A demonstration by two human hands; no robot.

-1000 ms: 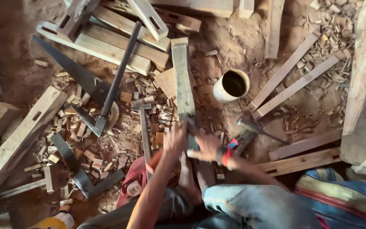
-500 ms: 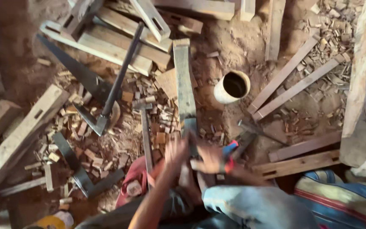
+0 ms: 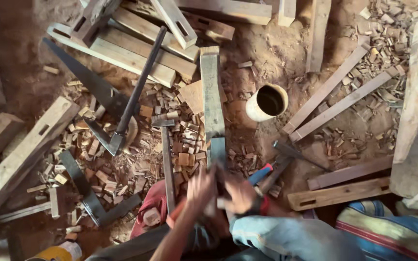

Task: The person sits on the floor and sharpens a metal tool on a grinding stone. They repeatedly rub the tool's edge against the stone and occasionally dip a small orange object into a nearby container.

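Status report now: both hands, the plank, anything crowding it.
Left hand and right hand both blurred at the near end of the long plank; grip unclear. Hammer lies alongside, wood chips all around.

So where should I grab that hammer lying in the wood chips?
Take the hammer by the near half of its long handle, coming from above. The head points away toward the chip pile, and the handle's near end lies beside the left hand, free of the plank.

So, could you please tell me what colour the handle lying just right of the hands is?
The handle is blue with a red tip, seen best in the head view.
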